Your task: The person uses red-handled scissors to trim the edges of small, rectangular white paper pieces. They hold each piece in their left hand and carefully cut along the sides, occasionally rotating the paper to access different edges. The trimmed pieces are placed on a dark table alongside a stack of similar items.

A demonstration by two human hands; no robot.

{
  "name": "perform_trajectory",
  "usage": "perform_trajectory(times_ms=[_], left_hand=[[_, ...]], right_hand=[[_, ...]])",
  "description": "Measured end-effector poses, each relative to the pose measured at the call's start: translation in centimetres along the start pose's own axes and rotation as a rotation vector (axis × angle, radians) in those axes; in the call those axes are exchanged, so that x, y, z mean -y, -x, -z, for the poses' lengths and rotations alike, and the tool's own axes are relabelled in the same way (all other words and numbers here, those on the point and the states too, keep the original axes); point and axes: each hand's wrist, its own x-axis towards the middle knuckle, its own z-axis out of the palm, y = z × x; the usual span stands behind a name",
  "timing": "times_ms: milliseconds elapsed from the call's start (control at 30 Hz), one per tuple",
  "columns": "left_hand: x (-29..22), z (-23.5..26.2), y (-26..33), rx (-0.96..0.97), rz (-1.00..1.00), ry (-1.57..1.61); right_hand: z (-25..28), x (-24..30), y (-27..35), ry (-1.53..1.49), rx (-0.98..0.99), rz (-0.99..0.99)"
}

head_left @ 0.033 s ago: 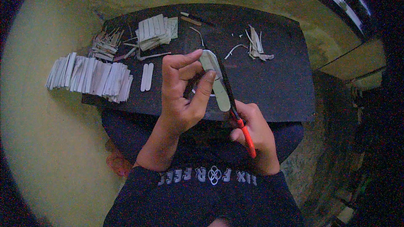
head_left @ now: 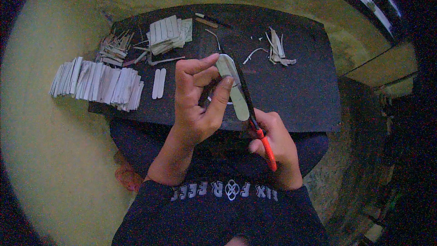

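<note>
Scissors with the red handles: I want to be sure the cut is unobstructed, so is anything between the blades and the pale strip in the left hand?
Nothing visible. The scissors in the right hand run right along the pale strip, which the left hand pinches from the other side.

We count one pair of red-handled scissors (head_left: pixel 255 118), two loose rounded strips (head_left: pixel 159 83) left, and three strip piles beyond.

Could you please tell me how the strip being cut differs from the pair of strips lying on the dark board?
The held strip is pinched in the left hand above the dark board, with the scissors in the right hand along its edge; the pair of strips lies flat, untouched. The held strip is single and slanted; the pair lies side by side. All are pale with rounded ends.
</note>
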Motion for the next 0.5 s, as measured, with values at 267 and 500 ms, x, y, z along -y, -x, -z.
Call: perform_trajectory(times_ms=[267, 500], left_hand=[[0.9, -0.5, 0.7, -0.036, 0.126, 0.193], [0.5, -0.6, 0.9, -0.028, 0.307, 0.324]], right_hand=[[0.0, 0.0, 0.1, 0.033, 0.023, -0.019], [-0.2, 0.1, 0.2, 0.033, -0.014, -0.012]])
